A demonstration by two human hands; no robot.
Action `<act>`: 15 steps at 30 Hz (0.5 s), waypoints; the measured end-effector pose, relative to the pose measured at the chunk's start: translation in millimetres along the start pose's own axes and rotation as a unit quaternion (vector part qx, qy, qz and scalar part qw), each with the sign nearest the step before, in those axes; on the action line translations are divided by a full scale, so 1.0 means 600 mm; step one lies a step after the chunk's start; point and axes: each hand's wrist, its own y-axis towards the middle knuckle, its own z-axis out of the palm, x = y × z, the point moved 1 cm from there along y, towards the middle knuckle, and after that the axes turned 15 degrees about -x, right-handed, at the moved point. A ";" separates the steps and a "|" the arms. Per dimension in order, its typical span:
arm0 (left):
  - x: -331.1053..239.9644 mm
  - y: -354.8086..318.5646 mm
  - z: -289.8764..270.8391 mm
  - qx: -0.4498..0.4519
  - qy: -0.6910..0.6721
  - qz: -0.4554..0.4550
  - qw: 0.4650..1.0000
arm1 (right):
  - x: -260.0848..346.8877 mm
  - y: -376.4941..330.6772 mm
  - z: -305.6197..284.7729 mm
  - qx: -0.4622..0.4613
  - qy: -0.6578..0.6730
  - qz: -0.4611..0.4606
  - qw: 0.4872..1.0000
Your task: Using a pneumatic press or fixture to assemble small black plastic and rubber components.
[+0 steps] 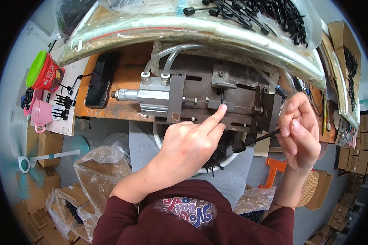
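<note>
Black pin (255, 141) pinched at its thin end between right hand (300, 134) thumb and fingers, knobbed end over white bowl (229, 157) | left hand (190, 143) forefinger extended, tip touching slot of steel jig (233, 102), other fingers curled, holding nothing | pneumatic cylinder (145, 96) at jig's left | phone (99, 79) on bench.

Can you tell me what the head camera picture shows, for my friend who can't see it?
The left hand points a finger at a metal press on the bench, while the right hand holds a thin black pin. A bowl of black pins sits below.
</note>
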 end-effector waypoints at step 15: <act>-0.018 -0.011 -0.016 -0.143 -0.150 -0.059 0.976 | 0.069 0.253 0.063 -0.114 -0.611 -0.334 0.709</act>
